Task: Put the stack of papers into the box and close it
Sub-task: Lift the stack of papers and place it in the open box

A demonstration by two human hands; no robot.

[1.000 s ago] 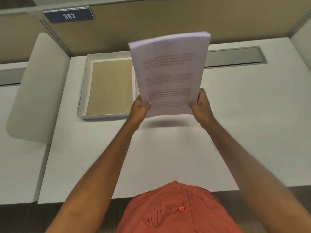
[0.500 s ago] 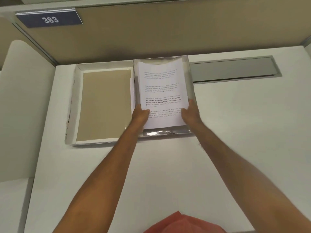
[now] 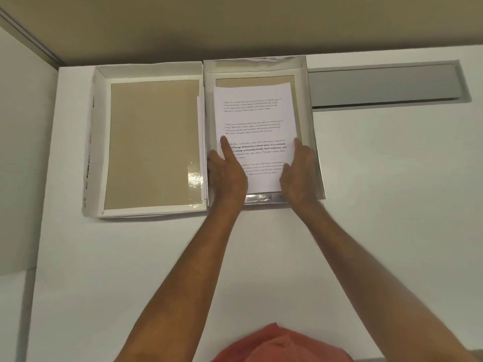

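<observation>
The stack of papers (image 3: 254, 113), white sheets with printed text, lies flat inside the open box (image 3: 311, 131), a shallow tray with shiny silver walls. Brown box floor shows past the stack's far edge. The box's lid (image 3: 154, 145), white-rimmed with a brown inside, lies open flat to the left, joined to the tray. My left hand (image 3: 227, 173) grips the stack's near left edge, with its forefinger stretched out on top of the page. My right hand (image 3: 299, 173) holds the near right edge against the box wall.
The box sits at the back of a white desk (image 3: 379, 205), against a tan partition wall (image 3: 235, 27). A grey recessed cable slot (image 3: 384, 87) runs to the right of the box. A white side panel (image 3: 21, 126) stands at the left. My orange shirt (image 3: 277, 346) shows at the bottom.
One second ago I held the stack up in the air in front of the box. Both hands have since lowered it into the silver tray, where it now lies flat.
</observation>
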